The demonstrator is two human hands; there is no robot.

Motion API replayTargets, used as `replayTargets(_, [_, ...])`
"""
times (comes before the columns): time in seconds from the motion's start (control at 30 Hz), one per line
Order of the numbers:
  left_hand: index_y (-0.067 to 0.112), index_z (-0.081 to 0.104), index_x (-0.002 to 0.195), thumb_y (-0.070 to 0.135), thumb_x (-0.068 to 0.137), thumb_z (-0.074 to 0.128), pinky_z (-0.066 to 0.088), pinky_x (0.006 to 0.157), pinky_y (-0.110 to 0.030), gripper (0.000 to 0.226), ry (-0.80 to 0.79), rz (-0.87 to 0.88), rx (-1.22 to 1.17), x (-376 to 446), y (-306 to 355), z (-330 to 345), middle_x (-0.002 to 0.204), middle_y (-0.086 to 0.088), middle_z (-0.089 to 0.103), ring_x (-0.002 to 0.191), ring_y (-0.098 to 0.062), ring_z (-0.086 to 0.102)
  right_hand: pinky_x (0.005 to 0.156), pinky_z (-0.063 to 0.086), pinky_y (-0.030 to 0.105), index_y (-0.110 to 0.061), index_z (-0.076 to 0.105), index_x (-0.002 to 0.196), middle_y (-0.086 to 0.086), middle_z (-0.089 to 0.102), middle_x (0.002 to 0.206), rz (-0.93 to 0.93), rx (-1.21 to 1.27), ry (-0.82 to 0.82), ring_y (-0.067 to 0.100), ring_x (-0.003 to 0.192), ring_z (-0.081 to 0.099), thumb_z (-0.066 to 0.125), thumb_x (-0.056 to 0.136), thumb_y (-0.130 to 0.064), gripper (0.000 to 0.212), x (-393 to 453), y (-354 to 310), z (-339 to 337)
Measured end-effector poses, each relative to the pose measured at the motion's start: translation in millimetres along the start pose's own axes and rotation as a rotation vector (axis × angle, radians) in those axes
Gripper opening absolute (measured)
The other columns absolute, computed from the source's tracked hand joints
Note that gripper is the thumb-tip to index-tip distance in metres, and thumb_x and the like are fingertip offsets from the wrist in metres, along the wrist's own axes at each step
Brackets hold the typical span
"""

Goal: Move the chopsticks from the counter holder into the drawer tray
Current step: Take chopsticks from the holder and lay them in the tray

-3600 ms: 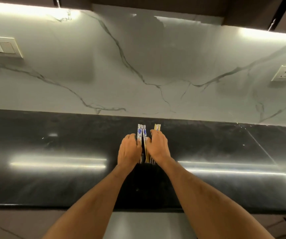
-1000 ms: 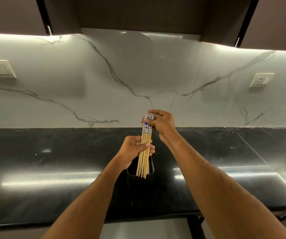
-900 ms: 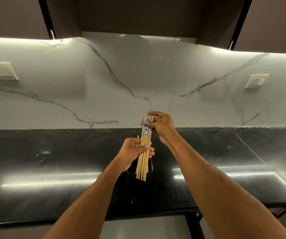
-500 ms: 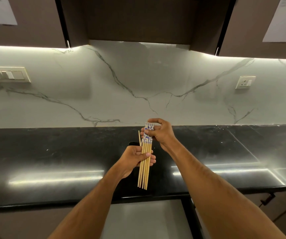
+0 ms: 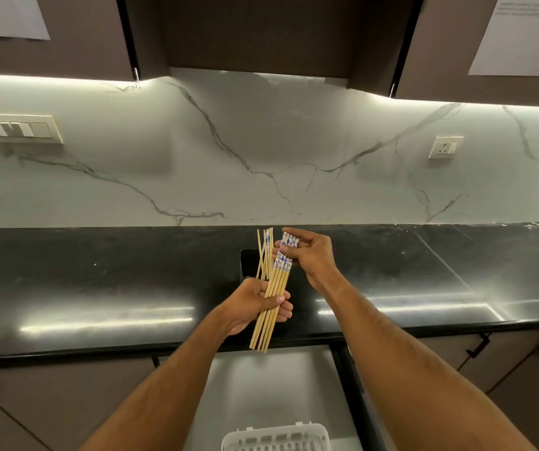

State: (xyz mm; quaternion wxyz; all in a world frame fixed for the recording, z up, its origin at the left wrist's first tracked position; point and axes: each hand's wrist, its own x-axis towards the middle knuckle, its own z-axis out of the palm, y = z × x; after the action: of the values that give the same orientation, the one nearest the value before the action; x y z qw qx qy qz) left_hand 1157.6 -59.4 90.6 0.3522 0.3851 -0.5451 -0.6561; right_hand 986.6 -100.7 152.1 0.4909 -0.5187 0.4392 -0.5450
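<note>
Both hands share one bundle of chopsticks, held clear of the black holder and above the dark surface; the left hand has its fingers curled round the plain wooden lower half, and the right hand pinches the blue-and-white patterned tops between thumb and fingers. A few more sticks stand just left of the bundle, tilted, their lower ends hidden behind the left hand — whether they sit in the holder or in that hand's grip cannot be told. Below, the drawer stands open, and the white tray lies at its near end, only partly in view at the bottom edge. The step in hand looks to be squaring the bundle before carrying it down; to do it well, keep the left grip firm enough that no stick slides out at the loose lower tips, let the right hand level the tops, then turn the bundle to lie flat along the tray's length and lower it in before loosening either hand; a stick fanning out could catch the drawer's edge or drop beside the tray. The straggling sticks likely need a second trip — or gathering in first.
</note>
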Motion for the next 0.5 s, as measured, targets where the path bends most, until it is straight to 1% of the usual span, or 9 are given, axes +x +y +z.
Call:
replayTargets(0.1, [-0.002,0.069,0.116,0.010,0.096,0.064,0.061,0.087,-0.042,0.024,-0.003,-0.005,-0.041,0.4,-3.3,2.1,0.106,-0.026,0.073,0.102,-0.038,0.072,0.084,0.062,0.048,-0.004,0.070,0.118,0.017,0.077,0.097,0.007,-0.002,0.002,0.032,0.088,0.077,0.071,0.084,0.007,0.035,-2.2,0.1,-4.7])
replayTargets(0.23, [0.000,0.072,0.113,0.012,0.094,0.067,0.062,0.084,-0.040,0.023,0.009,-0.011,-0.053,2.7,-8.5,5.2,0.105,-0.026,0.074,0.101,-0.039,0.073,0.085,0.061,0.051,-0.004,0.070,0.118,0.017,0.077,0.098,0.023,0.002,0.020,0.032,0.089,0.077,0.072,0.084,0.007,0.035,-3.9,2.4,-10.8])
replayTargets(0.4, [0.000,0.071,0.112,0.011,0.095,0.066,0.062,0.081,-0.037,0.021,0.031,-0.049,0.073,3.5,-20.3,12.4,0.100,-0.022,0.076,0.097,-0.036,0.075,0.087,0.060,0.051,-0.005,0.067,0.121,0.016,0.077,0.098,0.047,0.031,0.031,0.031,0.092,0.076,0.072,0.086,0.005,0.037,-19.1,21.3,-26.2])
replayTargets(0.47, [0.001,0.071,0.111,0.011,0.096,0.065,0.063,0.077,-0.035,0.019,0.066,-0.076,0.169,1.5,-29.3,14.6,0.095,-0.018,0.077,0.092,-0.031,0.076,0.089,0.059,0.051,-0.007,0.066,0.122,0.013,0.077,0.101,0.071,-0.022,0.013,0.027,0.095,0.076,0.072,0.085,0.004,0.039,-25.7,32.0,-33.8])
replayTargets(0.5, [0.002,0.071,0.111,0.011,0.096,0.065,0.063,0.076,-0.034,0.018,0.092,-0.091,0.227,0.1,-34.7,14.6,0.093,-0.016,0.078,0.089,-0.029,0.077,0.091,0.059,0.050,-0.009,0.066,0.125,0.011,0.076,0.104,0.066,-0.095,0.006,0.024,0.097,0.075,0.074,0.085,0.003,0.042,-29.2,37.6,-36.9])
